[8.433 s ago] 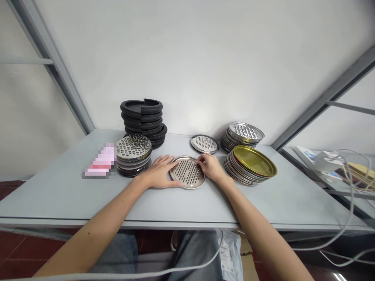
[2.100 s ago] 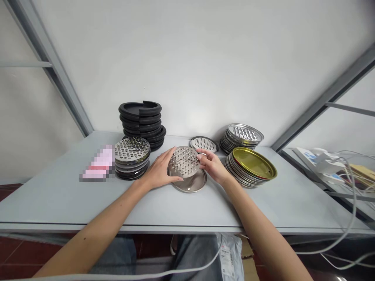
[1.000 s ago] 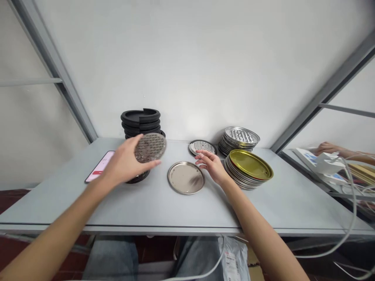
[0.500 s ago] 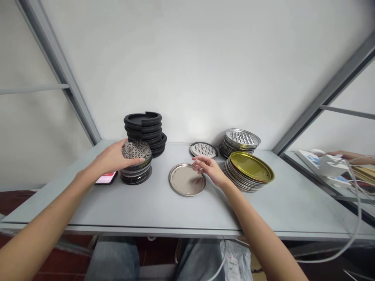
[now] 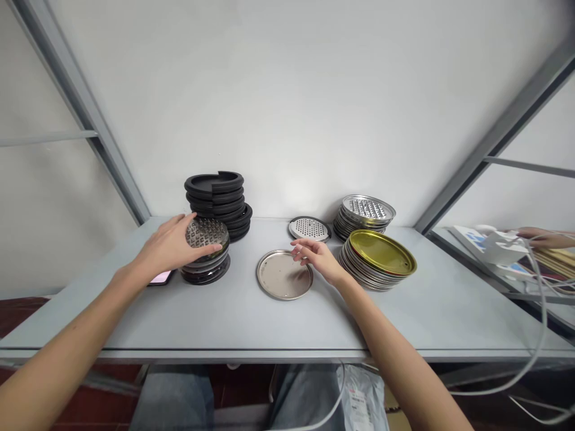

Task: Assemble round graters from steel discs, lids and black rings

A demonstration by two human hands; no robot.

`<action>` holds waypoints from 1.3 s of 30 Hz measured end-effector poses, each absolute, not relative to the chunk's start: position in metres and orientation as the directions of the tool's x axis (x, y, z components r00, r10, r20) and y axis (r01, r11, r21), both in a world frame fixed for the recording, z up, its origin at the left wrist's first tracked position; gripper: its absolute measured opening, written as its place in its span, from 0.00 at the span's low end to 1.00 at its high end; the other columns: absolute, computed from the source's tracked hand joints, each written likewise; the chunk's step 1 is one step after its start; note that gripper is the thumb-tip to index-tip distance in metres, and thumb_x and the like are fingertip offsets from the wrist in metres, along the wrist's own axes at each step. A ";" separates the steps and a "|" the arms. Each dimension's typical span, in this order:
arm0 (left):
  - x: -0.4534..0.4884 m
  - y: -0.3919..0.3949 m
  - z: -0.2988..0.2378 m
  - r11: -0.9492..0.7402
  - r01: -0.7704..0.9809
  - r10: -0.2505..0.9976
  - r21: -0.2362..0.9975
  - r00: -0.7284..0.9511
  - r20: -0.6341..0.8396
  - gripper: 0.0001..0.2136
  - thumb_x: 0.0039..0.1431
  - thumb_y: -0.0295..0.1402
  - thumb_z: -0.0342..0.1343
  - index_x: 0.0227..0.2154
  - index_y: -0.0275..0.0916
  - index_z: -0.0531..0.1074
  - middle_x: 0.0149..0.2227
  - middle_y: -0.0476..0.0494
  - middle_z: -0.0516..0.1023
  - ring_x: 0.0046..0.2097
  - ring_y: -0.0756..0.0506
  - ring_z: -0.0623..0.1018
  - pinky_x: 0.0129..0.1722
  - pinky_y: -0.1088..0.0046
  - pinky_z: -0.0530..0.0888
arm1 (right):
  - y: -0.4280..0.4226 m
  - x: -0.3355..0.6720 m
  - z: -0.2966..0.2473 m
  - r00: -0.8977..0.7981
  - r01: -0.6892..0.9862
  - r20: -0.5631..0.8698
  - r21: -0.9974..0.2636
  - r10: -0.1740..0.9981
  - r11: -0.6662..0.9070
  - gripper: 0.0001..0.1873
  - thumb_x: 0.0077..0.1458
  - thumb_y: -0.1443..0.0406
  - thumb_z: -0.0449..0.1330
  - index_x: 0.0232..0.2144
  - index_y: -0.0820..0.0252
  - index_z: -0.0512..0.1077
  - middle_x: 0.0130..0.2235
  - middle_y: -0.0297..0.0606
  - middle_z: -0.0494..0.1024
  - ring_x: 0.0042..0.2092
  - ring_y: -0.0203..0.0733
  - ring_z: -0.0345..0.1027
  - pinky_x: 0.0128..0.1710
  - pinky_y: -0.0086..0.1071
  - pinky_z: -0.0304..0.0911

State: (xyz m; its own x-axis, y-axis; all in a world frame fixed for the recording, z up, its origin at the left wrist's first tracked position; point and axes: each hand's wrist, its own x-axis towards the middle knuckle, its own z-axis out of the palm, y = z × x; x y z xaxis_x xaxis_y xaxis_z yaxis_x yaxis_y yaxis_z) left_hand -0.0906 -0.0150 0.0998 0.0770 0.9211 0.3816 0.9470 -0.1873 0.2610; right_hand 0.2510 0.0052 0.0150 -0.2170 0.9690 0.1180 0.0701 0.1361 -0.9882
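The left hand (image 5: 165,246) had its fingers wide around the grater disc (image 5: 205,232) atop a stack (image 5: 207,271), grip unclear; the right hand (image 5: 320,260), fingers loosely parted, hovered over the round tray's rim (image 5: 278,281).

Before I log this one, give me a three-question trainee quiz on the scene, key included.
1. Multiple choice: which of the wearer's hands is at the silver round metal grater disc topping a stack? (A) right (B) left
2. True or false: the glossy yellow-green round metal lid is to the right of the stacked black round rimmed pieces.
3. Fill in the colour: the shallow round silver-metal dish lies flat on the ____ tabletop.

Key: 1. B, the left hand. 2. True. 3. Grey.
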 end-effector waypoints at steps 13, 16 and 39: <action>0.008 -0.031 0.031 -0.887 0.430 0.461 0.167 0.846 0.268 0.14 0.55 0.38 0.61 0.44 0.44 0.73 0.51 0.43 0.73 0.52 0.40 0.72 0.53 0.62 0.67 | 0.012 0.261 -0.001 -0.072 0.642 0.521 -0.628 0.851 0.439 0.11 0.56 0.63 0.54 0.37 0.61 0.74 0.40 0.41 0.79 0.42 0.43 0.71 0.40 0.36 0.66; 0.011 -0.019 0.010 -0.893 0.404 0.449 0.198 0.829 0.334 0.09 0.61 0.36 0.55 0.42 0.43 0.75 0.47 0.44 0.76 0.48 0.42 0.74 0.52 0.63 0.68 | 0.009 0.260 0.003 -0.090 0.632 0.515 -0.632 0.853 0.448 0.11 0.57 0.62 0.53 0.36 0.61 0.74 0.39 0.41 0.79 0.41 0.43 0.71 0.39 0.36 0.66; 0.010 -0.024 -0.005 -0.657 0.588 0.704 0.471 0.256 0.662 0.13 0.62 0.33 0.49 0.49 0.40 0.67 0.56 0.38 0.65 0.57 0.41 0.68 0.57 0.58 0.66 | -0.055 0.301 0.060 -0.294 0.715 0.782 -0.202 0.550 0.669 0.14 0.57 0.65 0.58 0.45 0.52 0.75 0.46 0.39 0.78 0.49 0.48 0.71 0.50 0.44 0.68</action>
